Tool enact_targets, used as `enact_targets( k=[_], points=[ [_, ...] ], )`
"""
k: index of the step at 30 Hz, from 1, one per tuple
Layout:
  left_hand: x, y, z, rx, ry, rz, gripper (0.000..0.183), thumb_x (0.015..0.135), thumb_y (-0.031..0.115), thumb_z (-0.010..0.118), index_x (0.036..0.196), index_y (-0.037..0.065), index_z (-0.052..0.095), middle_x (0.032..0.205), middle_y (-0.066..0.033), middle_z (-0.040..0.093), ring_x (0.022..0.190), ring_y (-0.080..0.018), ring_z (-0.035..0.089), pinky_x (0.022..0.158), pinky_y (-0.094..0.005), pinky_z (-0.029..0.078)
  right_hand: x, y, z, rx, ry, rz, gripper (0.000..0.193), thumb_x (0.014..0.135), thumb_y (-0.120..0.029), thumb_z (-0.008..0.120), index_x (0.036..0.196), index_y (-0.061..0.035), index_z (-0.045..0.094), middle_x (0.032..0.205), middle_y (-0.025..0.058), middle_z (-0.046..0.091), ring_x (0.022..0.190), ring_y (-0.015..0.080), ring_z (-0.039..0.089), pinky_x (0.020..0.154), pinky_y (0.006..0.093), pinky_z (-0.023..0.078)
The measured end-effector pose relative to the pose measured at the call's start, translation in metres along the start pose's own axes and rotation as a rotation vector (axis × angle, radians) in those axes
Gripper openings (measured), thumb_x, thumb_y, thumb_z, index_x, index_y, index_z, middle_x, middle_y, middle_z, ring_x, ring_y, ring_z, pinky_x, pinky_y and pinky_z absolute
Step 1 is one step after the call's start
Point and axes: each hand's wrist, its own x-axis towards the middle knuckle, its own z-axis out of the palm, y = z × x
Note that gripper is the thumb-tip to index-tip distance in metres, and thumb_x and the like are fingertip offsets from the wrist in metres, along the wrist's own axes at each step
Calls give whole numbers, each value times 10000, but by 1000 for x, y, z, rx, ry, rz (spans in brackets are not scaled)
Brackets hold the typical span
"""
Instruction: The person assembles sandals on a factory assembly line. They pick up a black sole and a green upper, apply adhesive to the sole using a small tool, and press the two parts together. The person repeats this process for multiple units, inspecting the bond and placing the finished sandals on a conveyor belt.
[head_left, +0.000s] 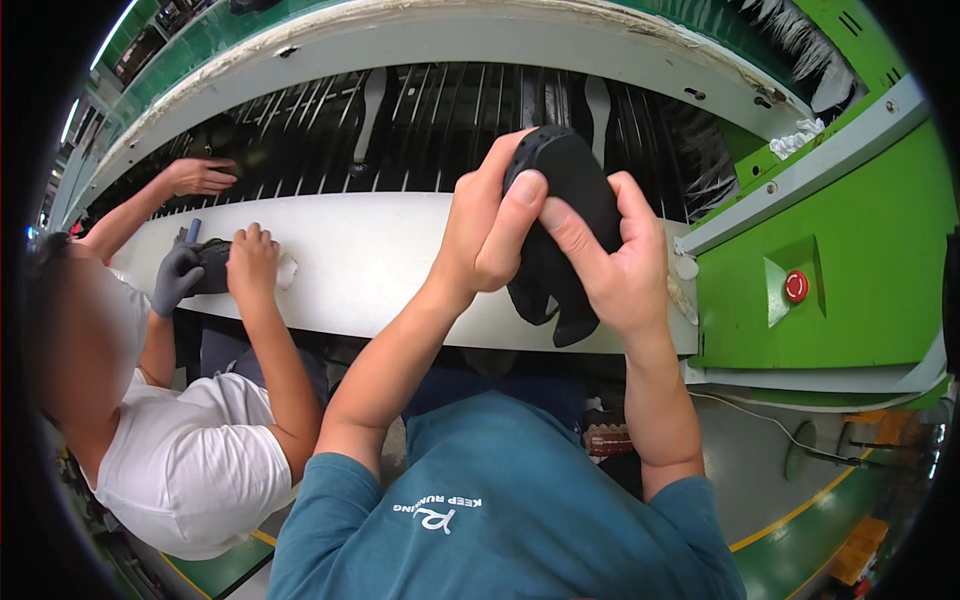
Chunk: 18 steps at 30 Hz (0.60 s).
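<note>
A black shoe (572, 190) is held tilted in front of me, over the white tabletop. My left hand (497, 215) wraps its left side, with the thumb lying across the shoe's surface. From the right, my right hand (615, 255) grips it, its thumb pressed near the middle next to the left thumb. Both hands are closed on the shoe. An opening shows at its lower end. Behind it, grey-topped shoe soles (370, 115) lie on the dark bars of the conveyor (440, 130).
At left, a person in white holds a dark shoe (212, 268) with a grey-gloved hand (176, 280) and a bare hand (253, 262). Another bare hand (203, 177) reaches over the conveyor. The white tabletop (350, 250) runs before me. A green machine panel (840, 270) carries a red button (796, 286).
</note>
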Motion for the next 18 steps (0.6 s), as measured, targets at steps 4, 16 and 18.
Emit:
enact_targets(
  k=[4, 16, 18],
  points=[
    [-10, 28, -13, 14, -99, -28, 843, 1117, 661, 496, 1517, -82, 510, 1287, -286, 760, 1192, -330, 764, 1040, -437, 618, -12, -15, 8, -133, -60, -92, 442, 930, -340, 943, 1060, -10, 679, 872, 136, 792, 770, 218, 804, 672, 343, 611],
    [-73, 49, -46, -71, 180, -11, 643, 1060, 451, 685, 1278, -152, 633, 1134, -360, 772, 1062, -436, 796, 975, -549, 655, -42, 17, 33, 7, -100, -349, 273, 950, -188, 901, 940, -44, 669, 770, 81, 665, 640, 239, 659, 590, 354, 507],
    [-77, 47, -53, -45, 158, 45, 603, 1036, 401, 733, 1246, -157, 643, 1126, -364, 770, 1057, -452, 796, 986, -572, 652, -41, 14, 34, 11, -145, -322, 276, 944, -185, 904, 932, -43, 668, 777, 81, 672, 643, 243, 663, 590, 358, 510]
  ],
)
